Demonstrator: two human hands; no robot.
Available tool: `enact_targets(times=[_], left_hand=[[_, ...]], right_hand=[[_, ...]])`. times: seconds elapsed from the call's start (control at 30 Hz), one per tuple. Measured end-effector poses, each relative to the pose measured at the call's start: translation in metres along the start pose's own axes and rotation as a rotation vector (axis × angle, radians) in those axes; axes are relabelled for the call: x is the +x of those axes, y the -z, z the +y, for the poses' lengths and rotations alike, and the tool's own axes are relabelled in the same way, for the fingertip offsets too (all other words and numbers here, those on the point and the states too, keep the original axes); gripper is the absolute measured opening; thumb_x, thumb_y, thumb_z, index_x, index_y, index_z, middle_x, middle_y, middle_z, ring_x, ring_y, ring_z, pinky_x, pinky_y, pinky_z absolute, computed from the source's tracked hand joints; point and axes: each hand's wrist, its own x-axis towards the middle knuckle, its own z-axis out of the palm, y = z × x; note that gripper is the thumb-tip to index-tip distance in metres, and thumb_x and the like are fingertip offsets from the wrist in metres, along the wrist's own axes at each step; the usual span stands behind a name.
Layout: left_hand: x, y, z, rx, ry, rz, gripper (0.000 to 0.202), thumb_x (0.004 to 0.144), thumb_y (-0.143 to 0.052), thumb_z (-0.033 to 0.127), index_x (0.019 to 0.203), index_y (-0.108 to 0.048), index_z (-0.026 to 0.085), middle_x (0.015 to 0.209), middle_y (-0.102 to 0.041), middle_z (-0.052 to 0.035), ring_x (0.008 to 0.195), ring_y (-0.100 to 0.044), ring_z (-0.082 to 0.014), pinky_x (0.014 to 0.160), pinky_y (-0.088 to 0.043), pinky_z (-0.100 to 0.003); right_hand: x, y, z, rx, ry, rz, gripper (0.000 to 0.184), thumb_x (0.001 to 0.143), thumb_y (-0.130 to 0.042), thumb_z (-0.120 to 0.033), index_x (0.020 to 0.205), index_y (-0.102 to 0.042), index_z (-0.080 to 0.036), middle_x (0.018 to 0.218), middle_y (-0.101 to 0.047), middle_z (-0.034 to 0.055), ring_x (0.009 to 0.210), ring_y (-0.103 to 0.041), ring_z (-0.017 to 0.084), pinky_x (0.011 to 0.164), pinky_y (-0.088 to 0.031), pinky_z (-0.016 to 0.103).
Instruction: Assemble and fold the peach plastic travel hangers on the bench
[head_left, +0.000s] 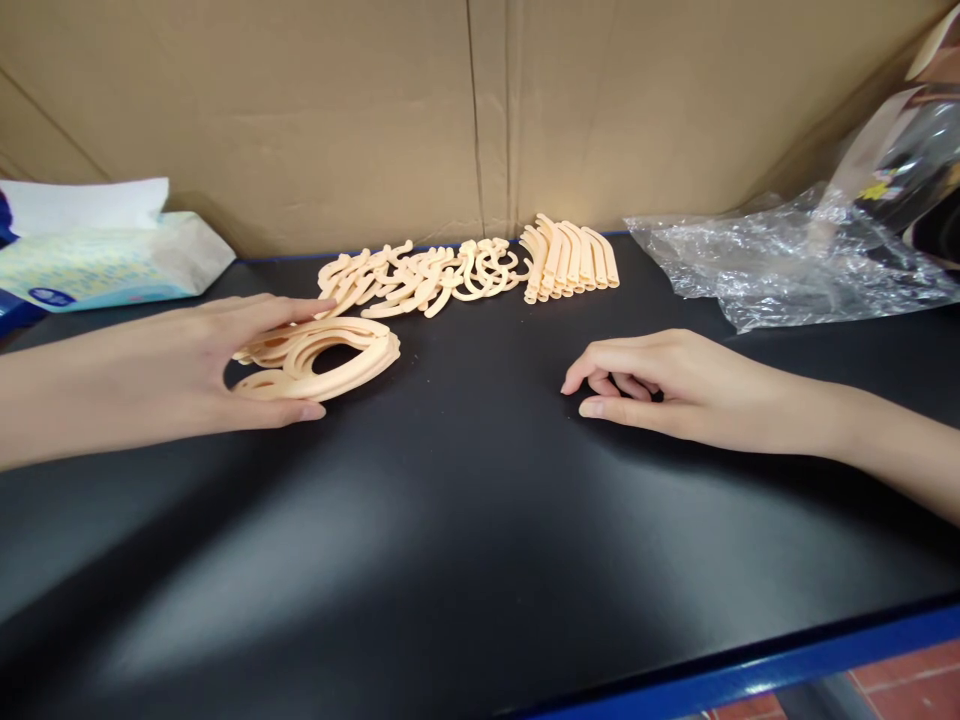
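Note:
My left hand [187,365] is wrapped around a stack of flat, beige ring-shaped pieces [360,365] on the black table, thumb on the near side and fingers on the far side. Part of the stack is hidden behind that hand. Just beyond it lie several loose, curved beige pieces [427,280] in a spread-out pile. My right hand [645,385] rests over the table to the right, holding nothing, its fingers loosely bent with a gap between thumb and forefinger. Bent beige tubes [574,260] lie side by side at the back, away from both hands.
A tissue pack [112,255] stands at the back left. Crumpled clear plastic bags [780,260] cover the back right corner. Brown cardboard [337,110] rises along the far edge. The black tabletop [465,520] has a blue front edge [750,670].

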Motion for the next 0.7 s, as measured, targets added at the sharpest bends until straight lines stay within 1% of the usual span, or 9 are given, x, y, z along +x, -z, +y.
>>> enact_targets(times=[0.03, 0.1, 0.2, 0.3, 0.4, 0.47, 0.53, 0.63, 0.7], left_hand=[[0.000, 0.000, 0.000, -0.005, 0.026, -0.003, 0.113, 0.070, -0.060, 0.085, 0.159, -0.045, 0.017, 0.140, -0.068, -0.0059, 0.112, -0.070, -0.0335, 0.102, -0.053, -0.047], [0.000, 0.002, 0.002, -0.020, 0.052, -0.007, 0.112, 0.072, -0.057, 0.087, 0.159, -0.045, 0.018, 0.140, -0.068, -0.0043, 0.113, -0.070, -0.0327, 0.105, -0.052, -0.046], [-0.002, 0.004, 0.005, -0.018, 0.087, -0.005, 0.113, 0.070, -0.057, 0.090, 0.157, -0.046, 0.020, 0.138, -0.069, -0.0035, 0.113, -0.070, -0.0323, 0.108, -0.051, -0.045], [-0.004, 0.004, 0.005, -0.014, 0.103, -0.011, 0.111, 0.070, -0.060, 0.088, 0.159, -0.045, 0.023, 0.140, -0.067, -0.0029, 0.115, -0.070, -0.0327, 0.109, -0.050, -0.046], [-0.003, 0.003, 0.003, -0.038, 0.085, -0.019, 0.110, 0.072, -0.062, 0.085, 0.160, -0.043, 0.023, 0.140, -0.066, -0.0024, 0.117, -0.069, -0.0332, 0.110, -0.050, -0.046], [-0.002, 0.002, 0.003, -0.073, 0.026, -0.014, 0.109, 0.074, -0.063, 0.084, 0.160, -0.043, 0.020, 0.139, -0.066, -0.0028, 0.118, -0.068, -0.0329, 0.111, -0.049, -0.045], [-0.001, 0.003, 0.003, -0.085, -0.005, -0.008, 0.108, 0.074, -0.063, 0.083, 0.159, -0.044, 0.019, 0.139, -0.066, -0.0032, 0.118, -0.068, -0.0323, 0.112, -0.049, -0.044], [-0.001, 0.004, 0.008, -0.093, -0.010, 0.007, 0.108, 0.072, -0.066, 0.084, 0.158, -0.047, 0.022, 0.141, -0.066, -0.0025, 0.118, -0.069, -0.0310, 0.111, -0.050, -0.042], [-0.002, 0.006, 0.012, -0.115, 0.048, 0.057, 0.109, 0.065, -0.069, 0.085, 0.153, -0.054, 0.024, 0.136, -0.069, -0.0006, 0.114, -0.070, -0.0303, 0.108, -0.052, -0.041]], right_hand=[[0.000, 0.000, 0.000, 0.002, 0.000, -0.003, 0.023, 0.105, -0.058, -0.043, 0.105, -0.069, -0.023, 0.070, -0.057, -0.0076, 0.059, -0.051, 0.007, 0.059, -0.038, 0.022], [0.000, 0.000, 0.000, 0.004, -0.003, -0.007, 0.023, 0.105, -0.058, -0.043, 0.105, -0.069, -0.023, 0.071, -0.057, -0.0074, 0.059, -0.051, 0.007, 0.059, -0.038, 0.022], [0.000, 0.001, 0.000, 0.001, -0.006, -0.010, 0.023, 0.105, -0.058, -0.043, 0.106, -0.069, -0.023, 0.071, -0.057, -0.0072, 0.060, -0.051, 0.008, 0.060, -0.038, 0.022], [0.000, 0.001, 0.000, 0.003, -0.009, -0.014, 0.024, 0.105, -0.057, -0.044, 0.107, -0.069, -0.023, 0.072, -0.057, -0.0070, 0.060, -0.051, 0.008, 0.061, -0.038, 0.022], [0.000, 0.002, 0.000, 0.007, -0.015, -0.018, 0.024, 0.105, -0.057, -0.044, 0.106, -0.069, -0.023, 0.072, -0.057, -0.0068, 0.060, -0.051, 0.008, 0.061, -0.038, 0.023], [0.000, 0.001, 0.000, 0.006, -0.017, -0.019, 0.025, 0.105, -0.057, -0.044, 0.106, -0.070, -0.023, 0.072, -0.057, -0.0067, 0.060, -0.051, 0.008, 0.061, -0.038, 0.023], [0.000, 0.001, 0.000, 0.005, -0.019, -0.020, 0.025, 0.105, -0.057, -0.045, 0.106, -0.070, -0.023, 0.072, -0.057, -0.0066, 0.061, -0.051, 0.009, 0.061, -0.038, 0.023], [0.000, 0.002, -0.001, 0.011, -0.024, -0.025, 0.025, 0.105, -0.056, -0.045, 0.106, -0.069, -0.023, 0.072, -0.057, -0.0064, 0.061, -0.051, 0.009, 0.062, -0.038, 0.023], [0.000, 0.002, -0.002, 0.015, -0.029, -0.030, 0.025, 0.104, -0.057, -0.044, 0.106, -0.070, -0.023, 0.072, -0.057, -0.0060, 0.061, -0.051, 0.009, 0.062, -0.037, 0.024]])
